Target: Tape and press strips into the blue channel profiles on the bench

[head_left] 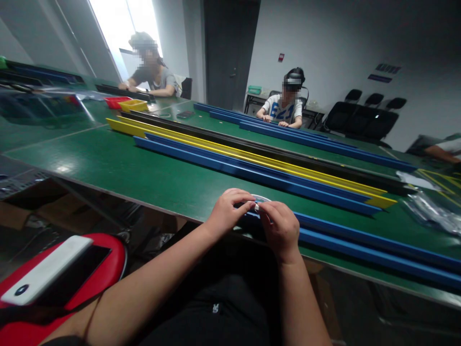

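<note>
Close together above the table's near edge, both my hands have their fingers pinched. My right hand (283, 228) grips a small white piece (257, 207) at its fingertips. The thumb of my left hand (229, 211) points at that same piece, its fingers curled; what they hold is hidden. Just behind the fingertips shows the pale curved rim of a round thing (262, 197), mostly covered by my hands. A long blue channel strip (345, 240) lies under and to the right of my right hand, along the table edge.
Across the green table (82, 158) lie more long strips: blue (230, 166), yellow (201, 148) and black (324, 166). Red (117, 102) and yellow trays (133, 105) stand far left. Clear plastic bags (432, 211) lie right. Two people sit opposite. A red stool (108, 274) is at my left.
</note>
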The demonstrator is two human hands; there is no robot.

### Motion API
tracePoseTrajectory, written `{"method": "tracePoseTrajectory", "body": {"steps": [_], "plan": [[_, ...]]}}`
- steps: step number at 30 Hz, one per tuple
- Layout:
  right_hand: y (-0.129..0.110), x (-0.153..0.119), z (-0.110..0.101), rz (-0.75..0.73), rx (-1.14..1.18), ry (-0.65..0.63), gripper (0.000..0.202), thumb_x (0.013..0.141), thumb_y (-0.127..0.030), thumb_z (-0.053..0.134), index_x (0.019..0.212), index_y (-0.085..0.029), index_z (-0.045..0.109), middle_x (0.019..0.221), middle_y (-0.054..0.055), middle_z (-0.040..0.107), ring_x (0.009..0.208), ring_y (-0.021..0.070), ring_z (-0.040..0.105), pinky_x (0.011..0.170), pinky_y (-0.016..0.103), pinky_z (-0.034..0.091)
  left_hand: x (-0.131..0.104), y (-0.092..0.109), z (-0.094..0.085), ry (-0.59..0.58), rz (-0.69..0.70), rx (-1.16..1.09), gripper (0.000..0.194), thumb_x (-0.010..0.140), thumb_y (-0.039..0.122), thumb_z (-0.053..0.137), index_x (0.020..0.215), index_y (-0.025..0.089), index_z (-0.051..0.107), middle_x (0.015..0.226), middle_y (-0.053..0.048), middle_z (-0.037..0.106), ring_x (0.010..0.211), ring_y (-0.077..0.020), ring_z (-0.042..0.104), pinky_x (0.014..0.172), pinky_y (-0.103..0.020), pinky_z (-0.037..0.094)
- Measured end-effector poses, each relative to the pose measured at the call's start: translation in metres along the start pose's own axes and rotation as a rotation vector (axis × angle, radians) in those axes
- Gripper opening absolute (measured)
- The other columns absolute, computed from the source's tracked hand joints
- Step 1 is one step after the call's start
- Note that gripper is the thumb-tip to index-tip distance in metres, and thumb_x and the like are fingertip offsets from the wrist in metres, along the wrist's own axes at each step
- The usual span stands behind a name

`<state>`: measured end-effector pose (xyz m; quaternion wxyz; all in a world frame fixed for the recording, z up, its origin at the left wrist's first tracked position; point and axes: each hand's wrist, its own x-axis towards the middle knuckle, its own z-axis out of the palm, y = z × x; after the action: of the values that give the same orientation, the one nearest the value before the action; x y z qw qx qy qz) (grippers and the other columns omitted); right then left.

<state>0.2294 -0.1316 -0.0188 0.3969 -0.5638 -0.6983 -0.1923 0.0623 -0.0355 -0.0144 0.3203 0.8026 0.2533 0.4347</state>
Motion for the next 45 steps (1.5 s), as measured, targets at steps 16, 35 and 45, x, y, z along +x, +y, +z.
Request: {"method": "tracePoseTrajectory", "body": {"steps": [16,35,45], "plan": [[-0.003,0.000,-0.006,0.085,0.077,0.001,0.023,0.091,-0.023,0.058,0.112,-0.026,0.069,0.103,0.005,0.071,0.094,0.0188,0.064,0.085,0.033,0.050,-0.002,-0.004,-0.015,-0.031,0.322,0.224,0.025,0.092,0.034,0.060,0.113,0.025,0.070,0.107,-0.007,0.074,0.102,-0.0201,0.064,0.099,-0.039,0.044],[-0.005,0.009,-0.034,0.045,0.067,-0.146,0.018,0.091,-0.031,0.060,0.105,-0.023,0.070,0.091,0.005,0.070,0.082,0.0172,0.058,0.076,0.031,0.044,0.011,-0.002,-0.035,-0.140,0.015,0.129,0.018,0.090,0.037,0.062,0.088,0.021,0.069,0.091,-0.002,0.070,0.088,-0.0162,0.063,0.080,-0.028,0.046],[-0.021,0.019,-0.096,0.330,-0.079,-0.552,0.028,0.096,-0.048,0.048,0.100,-0.032,0.071,0.092,-0.001,0.071,0.078,0.0150,0.062,0.069,0.027,0.040,0.016,-0.009,-0.040,-0.269,0.045,0.219,0.016,0.089,0.035,0.063,0.086,0.020,0.068,0.093,-0.003,0.067,0.093,-0.0179,0.060,0.085,-0.030,0.045]]}}
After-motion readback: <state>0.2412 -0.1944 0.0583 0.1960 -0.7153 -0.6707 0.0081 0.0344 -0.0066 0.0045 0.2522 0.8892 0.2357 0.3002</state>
